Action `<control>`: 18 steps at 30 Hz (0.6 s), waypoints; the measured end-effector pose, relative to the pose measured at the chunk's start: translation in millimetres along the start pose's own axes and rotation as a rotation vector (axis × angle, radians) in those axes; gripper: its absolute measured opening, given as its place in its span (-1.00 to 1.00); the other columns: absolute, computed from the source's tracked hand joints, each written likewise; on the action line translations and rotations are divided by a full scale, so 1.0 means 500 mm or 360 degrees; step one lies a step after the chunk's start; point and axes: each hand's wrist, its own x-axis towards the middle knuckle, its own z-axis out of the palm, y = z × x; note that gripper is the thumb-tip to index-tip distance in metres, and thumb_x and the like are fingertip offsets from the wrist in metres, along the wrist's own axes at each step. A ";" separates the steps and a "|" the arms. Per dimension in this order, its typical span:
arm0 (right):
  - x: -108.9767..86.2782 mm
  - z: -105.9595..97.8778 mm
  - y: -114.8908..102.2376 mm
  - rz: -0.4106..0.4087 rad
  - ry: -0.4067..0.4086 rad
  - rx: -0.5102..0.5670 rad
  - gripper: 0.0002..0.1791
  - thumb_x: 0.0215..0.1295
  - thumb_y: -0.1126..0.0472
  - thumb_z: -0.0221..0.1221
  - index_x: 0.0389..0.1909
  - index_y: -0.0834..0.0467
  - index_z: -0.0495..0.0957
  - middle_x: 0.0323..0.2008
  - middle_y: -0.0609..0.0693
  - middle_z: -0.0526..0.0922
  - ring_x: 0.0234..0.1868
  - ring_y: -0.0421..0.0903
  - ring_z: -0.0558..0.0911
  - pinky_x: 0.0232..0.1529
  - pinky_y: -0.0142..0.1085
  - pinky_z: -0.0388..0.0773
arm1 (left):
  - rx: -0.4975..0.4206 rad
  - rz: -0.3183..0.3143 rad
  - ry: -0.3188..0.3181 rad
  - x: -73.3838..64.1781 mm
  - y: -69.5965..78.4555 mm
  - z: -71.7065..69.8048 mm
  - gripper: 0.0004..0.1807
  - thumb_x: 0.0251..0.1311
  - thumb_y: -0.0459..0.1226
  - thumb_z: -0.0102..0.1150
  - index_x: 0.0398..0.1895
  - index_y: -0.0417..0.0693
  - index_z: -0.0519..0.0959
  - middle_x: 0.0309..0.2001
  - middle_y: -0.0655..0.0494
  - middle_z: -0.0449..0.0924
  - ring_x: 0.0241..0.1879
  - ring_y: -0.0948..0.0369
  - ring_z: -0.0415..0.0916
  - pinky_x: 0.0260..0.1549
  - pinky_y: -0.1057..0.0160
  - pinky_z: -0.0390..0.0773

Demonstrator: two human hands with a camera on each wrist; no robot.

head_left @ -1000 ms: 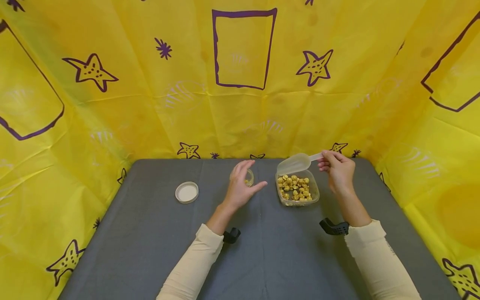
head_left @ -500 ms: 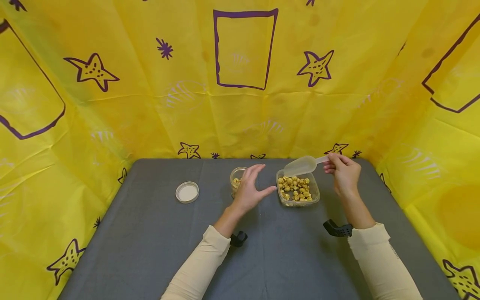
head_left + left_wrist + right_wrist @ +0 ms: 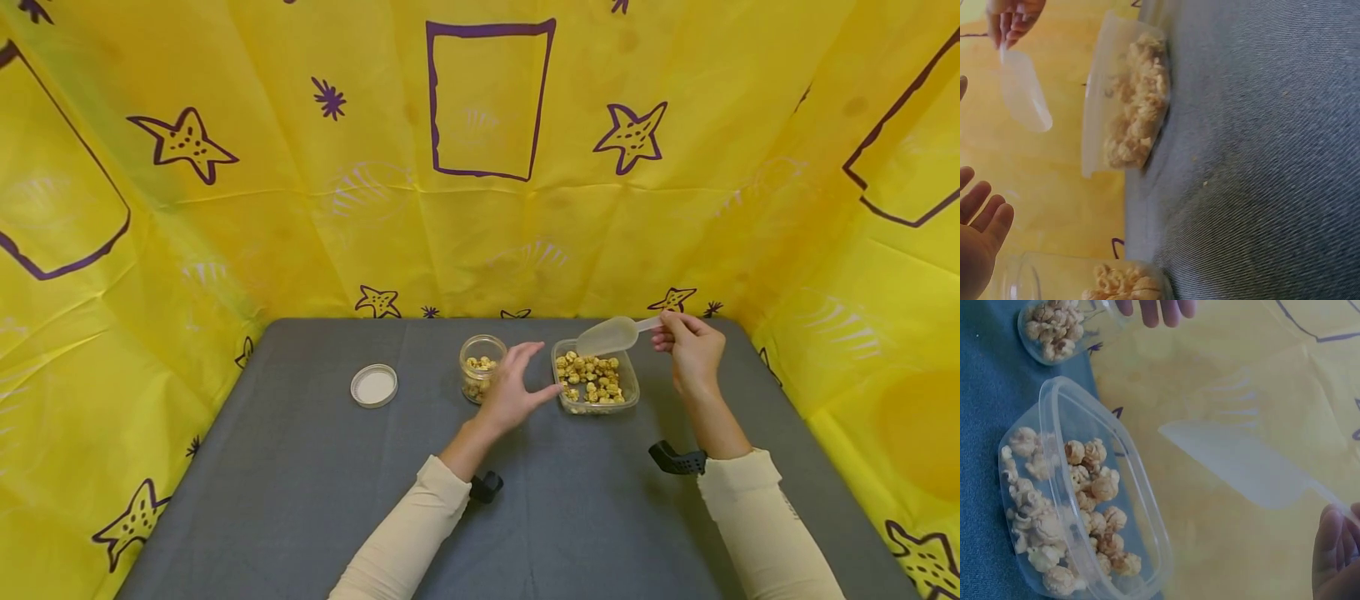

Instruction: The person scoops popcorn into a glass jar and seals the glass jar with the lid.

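Note:
My right hand [image 3: 696, 354] pinches the handle of a translucent scoop [image 3: 609, 336] above the back of a clear plastic container [image 3: 632, 392]. Caramel popcorn [image 3: 1105, 484] lies inside that container. In the right wrist view the scoop hangs apart from the rim, with no popcorn showing in it. Between the jar and the container, my left hand [image 3: 510, 396] is raised with fingers and thumb spread, holding nothing. Just left of it stands an uncapped clear jar [image 3: 471, 383], partly filled with popcorn and partly covered by the hand in the head view.
A round white lid [image 3: 374, 386] lies on the grey cloth-covered table [image 3: 300, 483], left of the jar. Small crumbs [image 3: 1205, 183] dot the cloth near the container. Yellow patterned fabric [image 3: 480, 250] walls the back and both sides.
My left hand has moved right, away from the jar toward the container, uncovering the jar. My right hand has shifted slightly right and down with the scoop.

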 end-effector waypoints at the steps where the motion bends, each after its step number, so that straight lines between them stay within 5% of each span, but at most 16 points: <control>1: 0.001 -0.001 0.001 0.0001 0.0006 -0.0002 -0.88 0.18 0.40 0.30 -0.52 0.23 0.70 -0.71 0.02 0.66 -0.79 -0.18 0.56 -0.71 -0.40 0.54 | -0.0003 -0.0011 -0.0011 0.000 -0.001 0.003 -0.22 0.09 -0.05 0.40 0.37 -0.06 0.35 0.34 -0.05 0.34 0.32 0.00 0.32 0.27 -0.06 0.37; 18: 0.005 -0.010 0.016 -0.0051 0.0018 -0.0167 -0.84 0.20 0.37 0.29 -0.53 0.12 0.70 -0.70 -0.03 0.67 -0.79 -0.22 0.55 -0.70 -0.44 0.53 | 0.0012 -0.0147 -0.0108 -0.006 -0.024 0.040 -0.22 0.12 0.00 0.36 0.37 -0.13 0.35 0.33 -0.10 0.34 0.32 -0.04 0.32 0.26 -0.08 0.37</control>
